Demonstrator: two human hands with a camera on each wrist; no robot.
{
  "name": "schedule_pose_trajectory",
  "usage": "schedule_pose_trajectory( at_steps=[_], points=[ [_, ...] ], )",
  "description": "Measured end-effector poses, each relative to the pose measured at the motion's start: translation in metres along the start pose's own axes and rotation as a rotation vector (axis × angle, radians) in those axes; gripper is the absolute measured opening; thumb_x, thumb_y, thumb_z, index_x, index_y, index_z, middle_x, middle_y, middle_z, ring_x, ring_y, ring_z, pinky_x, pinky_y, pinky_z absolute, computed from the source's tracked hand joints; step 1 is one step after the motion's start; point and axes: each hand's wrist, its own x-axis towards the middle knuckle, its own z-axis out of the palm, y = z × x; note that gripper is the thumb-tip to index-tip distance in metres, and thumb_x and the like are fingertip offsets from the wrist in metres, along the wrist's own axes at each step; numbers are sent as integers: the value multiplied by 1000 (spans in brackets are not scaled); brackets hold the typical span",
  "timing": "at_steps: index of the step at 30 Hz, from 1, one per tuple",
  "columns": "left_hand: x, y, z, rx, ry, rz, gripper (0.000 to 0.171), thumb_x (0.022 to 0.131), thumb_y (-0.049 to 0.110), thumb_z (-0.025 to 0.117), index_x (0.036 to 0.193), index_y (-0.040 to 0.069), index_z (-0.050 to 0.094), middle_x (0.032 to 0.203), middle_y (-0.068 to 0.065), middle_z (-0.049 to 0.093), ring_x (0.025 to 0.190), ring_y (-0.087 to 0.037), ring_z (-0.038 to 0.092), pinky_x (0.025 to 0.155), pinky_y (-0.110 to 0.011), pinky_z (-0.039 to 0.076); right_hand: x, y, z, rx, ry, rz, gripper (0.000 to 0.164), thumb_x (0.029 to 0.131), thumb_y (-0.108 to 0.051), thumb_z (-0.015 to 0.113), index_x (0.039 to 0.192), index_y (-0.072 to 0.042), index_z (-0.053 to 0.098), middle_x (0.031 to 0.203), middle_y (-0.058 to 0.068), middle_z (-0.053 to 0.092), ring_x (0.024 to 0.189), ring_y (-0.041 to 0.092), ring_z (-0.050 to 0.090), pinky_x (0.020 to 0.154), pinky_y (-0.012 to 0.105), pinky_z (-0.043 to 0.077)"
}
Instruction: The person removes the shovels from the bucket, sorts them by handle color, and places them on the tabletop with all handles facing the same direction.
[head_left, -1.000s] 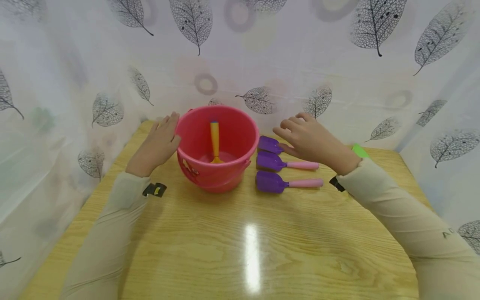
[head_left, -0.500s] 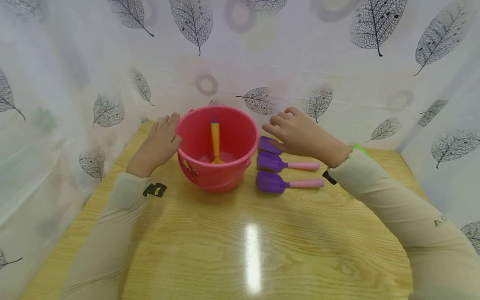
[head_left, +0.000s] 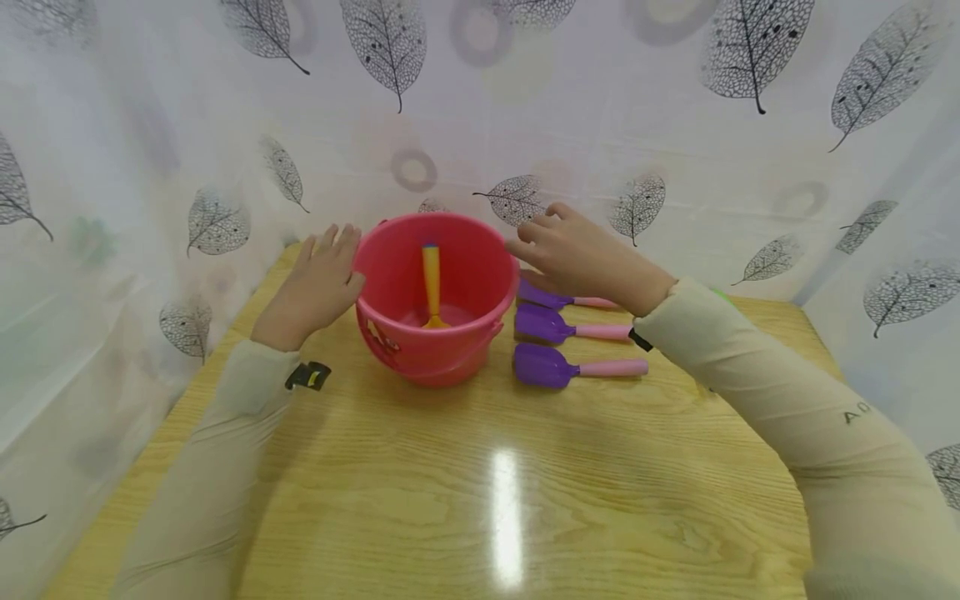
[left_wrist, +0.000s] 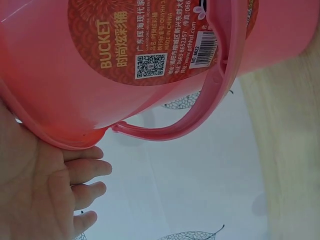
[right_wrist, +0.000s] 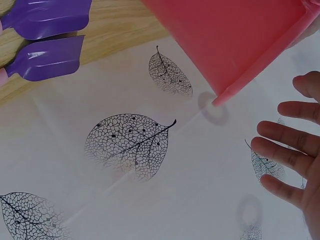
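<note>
A red-pink bucket (head_left: 442, 354) stands upright on the table, with a yellow-handled tool (head_left: 431, 279) inside it. At the bucket's left rim is my left hand (head_left: 315, 283), its fingers extended; the left wrist view shows the palm right by the rim, near the hanging bucket handle (left_wrist: 175, 131). My right hand (head_left: 581, 258) is raised at the right rim, fingers loosely bent and holding nothing; in the right wrist view its fingers (right_wrist: 285, 131) are spread beside the bucket. Below it lie three purple toy shovels with pink handles, the nearest shovel (head_left: 542, 367) fully visible, the farthest partly hidden.
The wooden table (head_left: 420, 492) carries a bright reflection toward its front. A sheet (head_left: 480, 108) printed with leaves hangs behind and at both sides. A bit of something green (head_left: 722, 295) shows behind the right sleeve (head_left: 757, 375).
My right hand has moved left, from above the shovels to the bucket's right rim. My left hand has stayed at the left rim, and the bucket has not moved.
</note>
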Motion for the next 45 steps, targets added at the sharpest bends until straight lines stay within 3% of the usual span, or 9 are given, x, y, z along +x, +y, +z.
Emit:
schedule_pose_trajectory(
  at_steps=[6,20,32,45],
  points=[
    [-1,2,-3,21,-13,2,62,96,23,26,149,-5,9,156,-24,9,145,-42,2,117,-56,-2,14,0,3,-22,-27,-14,21,85,-22,64,100,-7,60,82,10,63,77,26,59,77,40,46],
    [-3,4,-5,27,-18,-2,62,97,23,26,149,-4,8,157,-23,6,145,-40,3,117,-57,-1,47,-1,9,-75,-200,-82,33,89,-28,60,114,-7,57,106,14,65,99,30,61,93,43,47],
    [-3,4,-4,15,-19,-3,62,97,24,25,149,-4,6,157,-23,4,145,-41,2,117,-56,-2,64,2,13,-64,-190,-157,30,90,-27,58,112,-7,57,108,14,64,102,31,60,94,45,47],
    [-1,0,-1,4,-12,-4,62,97,23,26,149,-3,5,157,-23,4,146,-40,1,117,-56,-3,81,-2,21,-33,-226,-212,35,91,-23,55,123,-8,56,118,15,63,112,30,58,102,49,42]
  ],
)
